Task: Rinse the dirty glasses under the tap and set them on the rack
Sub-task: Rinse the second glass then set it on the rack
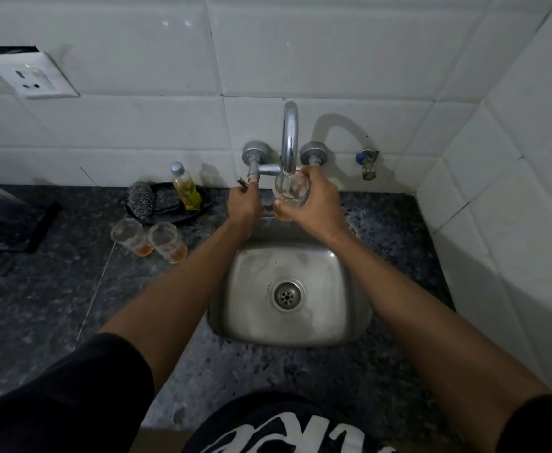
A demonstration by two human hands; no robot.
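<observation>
My right hand [314, 204] grips a clear glass [290, 194] with orange residue at its bottom, holding it mouth-up right under the spout of the chrome tap [290, 138]. My left hand [243, 207] is curled around the tap's left handle [251, 179]. Two more dirty glasses [131, 236] [167, 241] with orange dregs stand side by side on the counter left of the sink [289, 292]. A dark dish rack [10, 220] sits at the far left edge of the counter.
A black tray [167, 217] behind the glasses holds a steel scrubber [141, 199] and a bottle of yellow liquid [186, 188]. White tiled walls close in behind and on the right. A small wall valve [367, 163] sits right of the tap. A socket plate [36, 78] is on the left wall.
</observation>
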